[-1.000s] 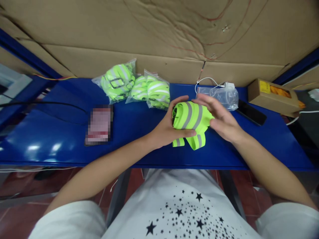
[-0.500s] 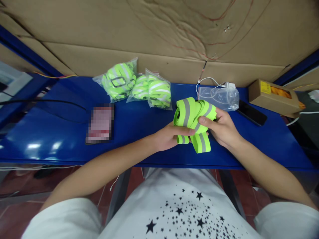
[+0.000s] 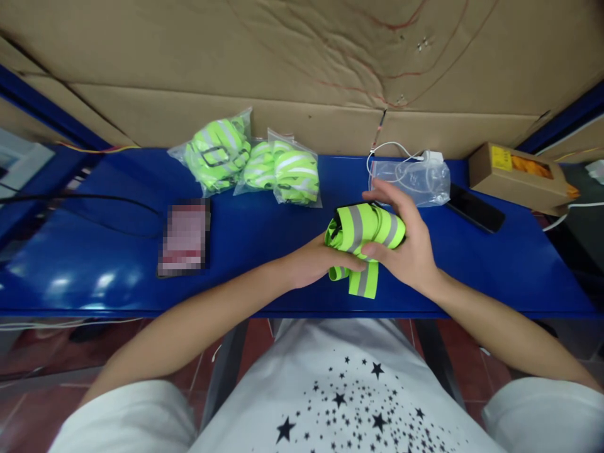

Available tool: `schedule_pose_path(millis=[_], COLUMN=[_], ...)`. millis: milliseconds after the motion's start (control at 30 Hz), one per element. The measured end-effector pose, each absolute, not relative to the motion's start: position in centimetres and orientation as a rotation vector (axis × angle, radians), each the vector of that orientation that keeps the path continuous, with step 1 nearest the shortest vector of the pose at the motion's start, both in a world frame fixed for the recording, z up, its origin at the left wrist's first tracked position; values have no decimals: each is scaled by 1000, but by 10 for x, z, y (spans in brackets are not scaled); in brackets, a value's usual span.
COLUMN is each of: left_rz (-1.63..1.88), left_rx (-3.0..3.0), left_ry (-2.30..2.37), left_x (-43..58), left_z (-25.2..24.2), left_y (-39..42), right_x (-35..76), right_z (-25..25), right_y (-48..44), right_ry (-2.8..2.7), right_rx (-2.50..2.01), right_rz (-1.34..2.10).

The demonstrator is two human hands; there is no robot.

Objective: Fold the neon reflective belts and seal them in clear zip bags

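A bundle of neon yellow-green reflective strap point(image 3: 361, 226) with a grey stripe is between my two hands, above the blue table. My left hand point(image 3: 321, 261) grips its left and lower side, thumb across the front. Curved round the right end is my right hand point(image 3: 408, 242), its thumb on the front of the bundle and its fingers raised over the top right. Below the hands hang a short loop and a flat end of the strap. Black parts show at the bundle's left and top; the fingers under it are hidden.
Clear bags of similar straps point(image 3: 219, 154) lie at the back of the blue table point(image 3: 264, 236). An empty clear bag point(image 3: 431, 182), a white charger point(image 3: 433, 157), a black phone point(image 3: 476, 207) and a cardboard box point(image 3: 514, 176) are on the right. A blurred-out flat object point(image 3: 184, 239) lies left.
My right hand has shifted from pinching the bundle's right side to wrapping round its end, fingers lifted above. The bundle looks more compact, and the hanging strap end has moved left.
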State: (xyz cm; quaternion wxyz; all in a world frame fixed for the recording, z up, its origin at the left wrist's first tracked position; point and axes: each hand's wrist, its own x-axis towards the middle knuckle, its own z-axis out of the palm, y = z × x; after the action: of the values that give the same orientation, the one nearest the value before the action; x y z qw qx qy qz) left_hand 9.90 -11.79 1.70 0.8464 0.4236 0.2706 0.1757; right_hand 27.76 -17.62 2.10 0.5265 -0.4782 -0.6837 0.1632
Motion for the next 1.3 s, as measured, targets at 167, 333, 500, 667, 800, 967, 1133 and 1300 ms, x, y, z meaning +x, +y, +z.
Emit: schedule_pose_path(millis=[167, 333, 500, 667, 800, 967, 1133, 1300], left_rz=[342, 349, 352, 365, 444, 424, 461, 523], left_rx=[854, 817, 767, 754, 763, 722, 659, 595], left_ry=[598, 572, 453, 452, 524, 485, 369, 346], left_x=[103, 106, 98, 96, 99, 103, 106, 100], left_z=[13, 9, 7, 7, 7, 4, 5, 21], left_y=[-124, -125, -121, -122, -124, -125, -129, -126], right_x=[272, 268, 271, 279, 285, 286, 289, 294], right_z=[32, 30, 29, 25, 20, 23, 30, 26], right_y=[-175, -169, -170, -167, -162, -157, -162, -171], right_ry=[-1550, -1466, -1488, -1582, -1722, -1770, -1807, -2028], right_rx=[-1301, -1371, -1289, -1220, -1121, -1083, -1045, -952], right_rz=[550, 517, 516, 555, 514, 534, 268, -316])
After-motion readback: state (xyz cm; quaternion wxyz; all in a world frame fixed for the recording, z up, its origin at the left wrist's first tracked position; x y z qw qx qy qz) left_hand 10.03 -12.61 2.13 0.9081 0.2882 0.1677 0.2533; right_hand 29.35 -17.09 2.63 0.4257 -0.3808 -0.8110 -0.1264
